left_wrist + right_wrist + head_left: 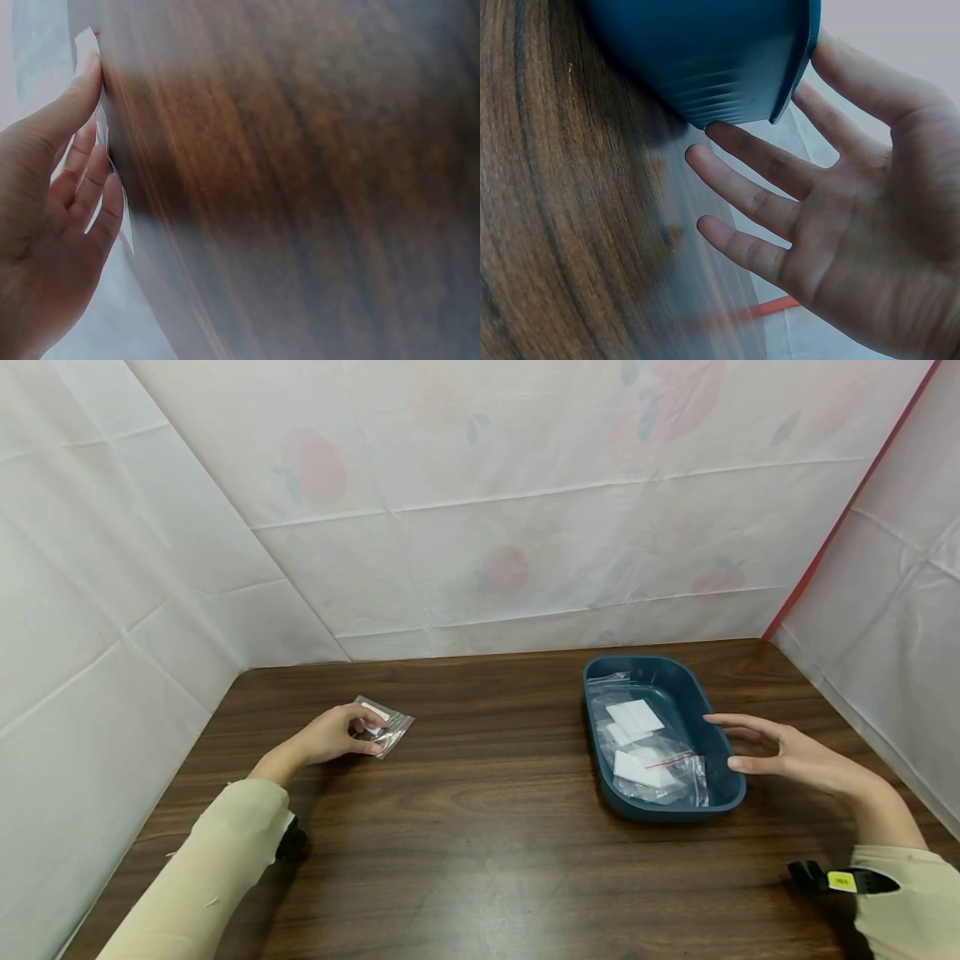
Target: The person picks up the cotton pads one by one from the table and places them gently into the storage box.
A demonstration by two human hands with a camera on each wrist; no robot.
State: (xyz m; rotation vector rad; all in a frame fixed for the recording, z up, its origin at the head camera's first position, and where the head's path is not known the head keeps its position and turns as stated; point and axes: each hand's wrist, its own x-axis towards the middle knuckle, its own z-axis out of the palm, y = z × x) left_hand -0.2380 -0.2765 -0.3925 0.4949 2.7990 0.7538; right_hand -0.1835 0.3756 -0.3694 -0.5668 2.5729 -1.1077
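Note:
My left hand (330, 733) pinches a small clear zip bag (392, 737) with a white piece inside, at the left of the table. In the left wrist view the thumb and fingers (88, 169) lie on either side of the bag's edge. On the right stands a dark blue plastic bin (723, 743), holding several clear zip bags (637, 768) with flat white pieces. My right hand (806, 758) is at the bin's right side, thumb and index finger by the rim. In the right wrist view its other fingers (742, 191) are spread beside the bin's ribbed wall.
A dark wood-grain table (480, 843) lies under everything, with bare surface between the left hand and the bin. White curtains (450, 552) with faint fruit prints hang along its back edge and both sides. A red strip (847, 510) runs down the right corner.

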